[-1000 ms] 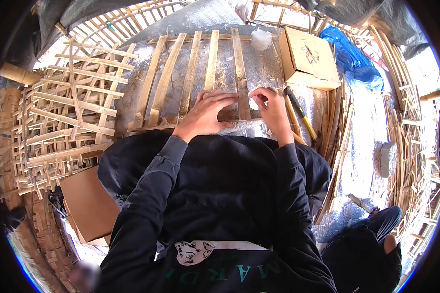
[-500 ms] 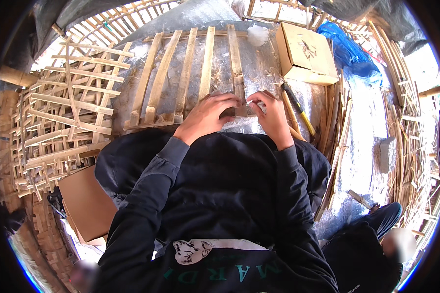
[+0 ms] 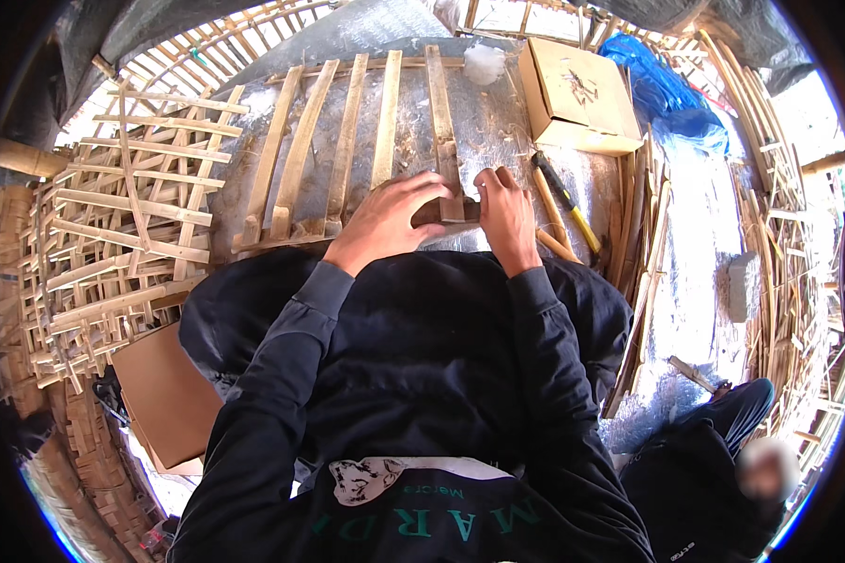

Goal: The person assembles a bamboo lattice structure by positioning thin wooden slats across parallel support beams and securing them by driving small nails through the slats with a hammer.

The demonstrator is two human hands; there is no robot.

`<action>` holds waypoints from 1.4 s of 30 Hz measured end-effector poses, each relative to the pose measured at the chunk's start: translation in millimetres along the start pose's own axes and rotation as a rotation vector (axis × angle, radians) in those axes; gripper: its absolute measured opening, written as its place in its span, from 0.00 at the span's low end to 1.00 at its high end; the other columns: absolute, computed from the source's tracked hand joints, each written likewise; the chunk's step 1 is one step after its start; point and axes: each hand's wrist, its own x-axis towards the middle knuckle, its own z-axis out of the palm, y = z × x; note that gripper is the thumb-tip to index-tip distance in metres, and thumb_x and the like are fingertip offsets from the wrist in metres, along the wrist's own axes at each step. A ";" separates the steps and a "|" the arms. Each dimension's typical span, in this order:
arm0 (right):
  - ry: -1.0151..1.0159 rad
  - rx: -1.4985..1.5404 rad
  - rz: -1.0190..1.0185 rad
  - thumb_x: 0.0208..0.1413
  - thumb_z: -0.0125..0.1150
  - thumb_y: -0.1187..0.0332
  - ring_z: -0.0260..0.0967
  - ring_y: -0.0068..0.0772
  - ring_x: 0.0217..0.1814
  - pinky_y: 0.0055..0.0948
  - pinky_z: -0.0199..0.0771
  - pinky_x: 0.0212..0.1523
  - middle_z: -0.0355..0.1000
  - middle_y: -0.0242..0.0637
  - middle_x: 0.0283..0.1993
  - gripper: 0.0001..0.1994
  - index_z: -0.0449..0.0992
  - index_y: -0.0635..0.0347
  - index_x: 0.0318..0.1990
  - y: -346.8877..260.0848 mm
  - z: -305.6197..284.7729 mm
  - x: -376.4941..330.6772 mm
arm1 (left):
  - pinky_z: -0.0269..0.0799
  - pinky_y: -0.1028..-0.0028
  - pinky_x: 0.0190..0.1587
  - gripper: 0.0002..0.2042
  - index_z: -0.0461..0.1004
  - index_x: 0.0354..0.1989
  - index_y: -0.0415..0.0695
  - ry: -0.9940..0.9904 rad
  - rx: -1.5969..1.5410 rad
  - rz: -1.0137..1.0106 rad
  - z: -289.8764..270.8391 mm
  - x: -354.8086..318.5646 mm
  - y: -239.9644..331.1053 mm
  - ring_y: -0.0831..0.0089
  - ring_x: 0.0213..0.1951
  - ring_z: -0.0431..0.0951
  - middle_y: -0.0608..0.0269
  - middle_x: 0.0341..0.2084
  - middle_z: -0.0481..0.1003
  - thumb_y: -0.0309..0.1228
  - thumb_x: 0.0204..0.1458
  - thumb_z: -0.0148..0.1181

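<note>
Bamboo slat frame (image 3: 366,141): both hands (image 3: 385,220) (image 3: 505,211) grip a half-hidden dark block (image 3: 441,210).

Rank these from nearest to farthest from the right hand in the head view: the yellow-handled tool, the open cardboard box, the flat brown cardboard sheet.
1. Yellow-handled tool: lies just right of the right hand.
2. Open cardboard box: beyond the tool, up and to the right on the silver sheet.
3. Flat brown cardboard sheet: farthest, low on the person's left, beside the bamboo lattice frames.

Pale tan bamboo slats (image 3: 385,122), blue tarp (image 3: 662,89), brown cardboard box (image 3: 577,98), black sleeves (image 3: 282,375)
</note>
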 end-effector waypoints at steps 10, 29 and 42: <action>0.093 0.102 -0.003 0.64 0.63 0.76 0.79 0.55 0.43 0.49 0.74 0.45 0.78 0.43 0.41 0.03 0.78 0.59 0.43 1.6 4.1 0.7 | 0.72 0.56 0.59 0.17 0.80 0.48 0.49 0.103 0.238 -0.063 10.7 -1.2 13.5 0.60 0.53 0.81 0.68 0.49 0.79 0.41 0.54 0.75; 0.028 0.508 -0.160 0.52 0.68 0.86 0.81 0.52 0.42 0.44 0.78 0.44 0.80 0.42 0.34 0.19 0.73 0.62 0.50 -35.8 -20.3 -3.1 | 0.71 0.53 0.57 0.18 0.76 0.56 0.45 0.171 0.235 0.052 6.3 -1.5 -2.3 0.55 0.56 0.77 0.57 0.51 0.81 0.27 0.56 0.65; 0.033 0.501 -0.108 0.56 0.71 0.82 0.86 0.43 0.42 0.36 0.85 0.44 0.84 0.43 0.39 0.20 0.73 0.62 0.54 -31.6 -9.2 -2.6 | 0.77 0.55 0.54 0.12 0.76 0.51 0.39 0.222 -0.071 0.103 11.8 5.8 -1.3 0.45 0.51 0.81 0.47 0.48 0.81 0.22 0.60 0.64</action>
